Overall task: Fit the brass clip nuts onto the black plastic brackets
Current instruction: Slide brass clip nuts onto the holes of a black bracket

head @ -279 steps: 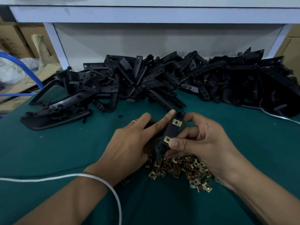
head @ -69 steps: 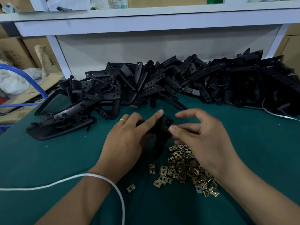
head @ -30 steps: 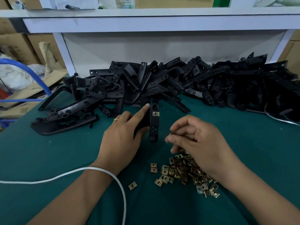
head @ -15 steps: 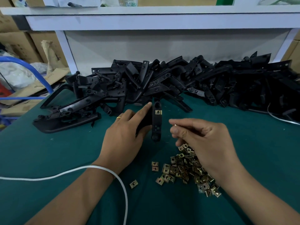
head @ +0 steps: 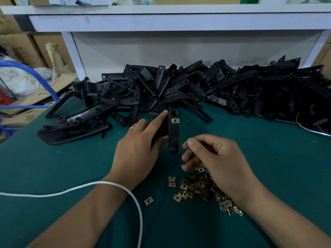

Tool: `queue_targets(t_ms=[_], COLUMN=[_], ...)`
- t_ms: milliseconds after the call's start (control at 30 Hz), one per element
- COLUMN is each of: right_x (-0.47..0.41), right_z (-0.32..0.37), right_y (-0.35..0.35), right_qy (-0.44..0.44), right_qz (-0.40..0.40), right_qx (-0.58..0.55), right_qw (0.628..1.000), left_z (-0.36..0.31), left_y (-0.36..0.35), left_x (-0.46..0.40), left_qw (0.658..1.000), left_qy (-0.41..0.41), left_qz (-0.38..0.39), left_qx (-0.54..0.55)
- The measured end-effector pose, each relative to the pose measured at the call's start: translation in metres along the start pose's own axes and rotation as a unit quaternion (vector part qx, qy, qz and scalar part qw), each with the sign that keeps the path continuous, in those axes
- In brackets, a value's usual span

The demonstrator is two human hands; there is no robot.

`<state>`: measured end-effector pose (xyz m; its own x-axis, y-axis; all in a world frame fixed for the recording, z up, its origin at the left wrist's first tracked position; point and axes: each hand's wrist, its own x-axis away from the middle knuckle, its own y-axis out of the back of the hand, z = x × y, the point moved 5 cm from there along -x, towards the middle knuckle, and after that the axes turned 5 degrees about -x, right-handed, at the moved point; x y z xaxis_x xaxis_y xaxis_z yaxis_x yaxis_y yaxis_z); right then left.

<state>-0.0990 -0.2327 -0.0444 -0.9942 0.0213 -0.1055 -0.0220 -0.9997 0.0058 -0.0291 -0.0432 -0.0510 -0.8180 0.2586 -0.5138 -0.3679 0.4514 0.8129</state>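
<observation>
On the green table mat (head: 53, 167), the left hand (head: 138, 151) grips an upright black plastic bracket (head: 173, 133) already carrying one brass clip nut (head: 175, 120), while the right hand (head: 215, 158) pinches a second small brass nut (head: 186, 145) just beside it, which I judge must next slide onto the lower free seat.

Right hand (head: 215, 158) hides part of the brass clip nuts (head: 198, 187).

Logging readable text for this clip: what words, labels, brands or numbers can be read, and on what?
None can be read.
cardboard boxes: dark printing, too blurred to read.
flattened cardboard: faint marks, illegible.
items on the shelf: cut off, no legible label.
brackets and clip nuts: no text visible.
</observation>
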Motion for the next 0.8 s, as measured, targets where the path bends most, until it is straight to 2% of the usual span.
queue_targets(t_ms=[233, 600, 800], right_x=[-0.003, -0.003, -0.002], right_z=[-0.001, 0.0, -0.002], right_y=[0.0, -0.001, -0.003], right_qy=[0.015, 0.016, 0.0], right_qz=[0.024, 0.046, 0.04], right_qx=[0.01, 0.017, -0.034], right_qw=[1.0, 0.999, 0.999], left_z=[-0.007, -0.008, -0.011], left_y=[-0.001, 0.001, 0.003], left_x=[0.0, 0.001, 0.002], left_qw=[0.999, 0.998, 0.996], left_qy=[-0.034, -0.051, -0.064], left_qz=[0.026, 0.022, 0.01], left_qx=[0.024, 0.037, 0.057])
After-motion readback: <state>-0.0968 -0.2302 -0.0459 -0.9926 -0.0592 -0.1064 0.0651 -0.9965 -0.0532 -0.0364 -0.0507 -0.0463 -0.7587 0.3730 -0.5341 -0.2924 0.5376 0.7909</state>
